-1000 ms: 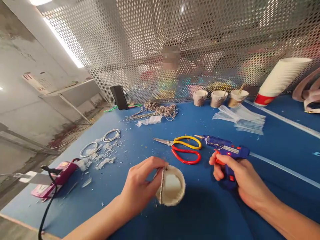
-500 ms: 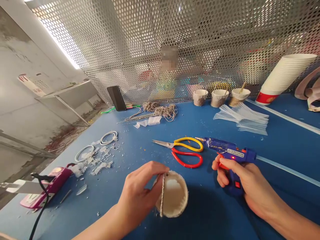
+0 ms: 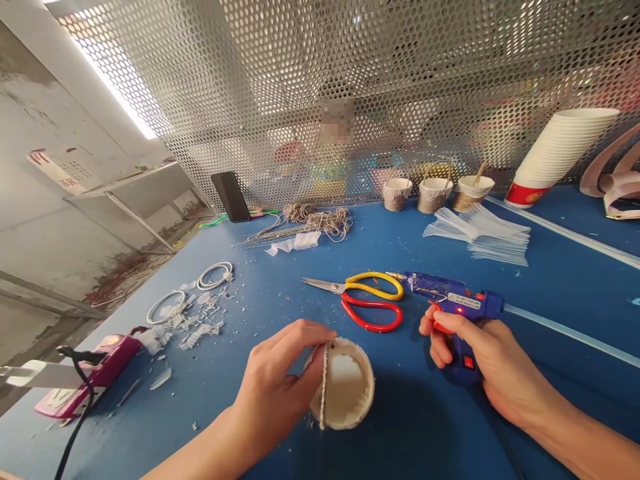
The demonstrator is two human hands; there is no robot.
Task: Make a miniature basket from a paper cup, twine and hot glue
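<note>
My left hand (image 3: 283,370) is closed at the left rim of a small paper cup (image 3: 361,400), whose open mouth faces me. A twisted cord (image 3: 324,390) runs across the cup's mouth, its upper end under my fingertips. Most of the cup's outer wall is hidden from here. In my right hand (image 3: 493,350) is a blue hot glue gun (image 3: 445,293), its red light lit and its nozzle pointing left. A clear glue stick (image 3: 570,335) juts out of its back. Between the hands, a bit farther off, lie scissors (image 3: 373,312) with one yellow and one red handle.
Cord-handled little buckets (image 3: 435,195) stand along the mesh screen (image 3: 240,100), beside stacked paper cups (image 3: 563,157) and white mesh strips (image 3: 480,233). Tangled cord (image 3: 325,220) and a phone (image 3: 231,197) lie farther left. White scraps (image 3: 200,327) and a power strip (image 3: 95,373) occupy the left side.
The view has shifted slightly, so everything sits a little differently in the picture. Both hands keep their hold, the left at the cup and cord, the right on the glue gun.
</note>
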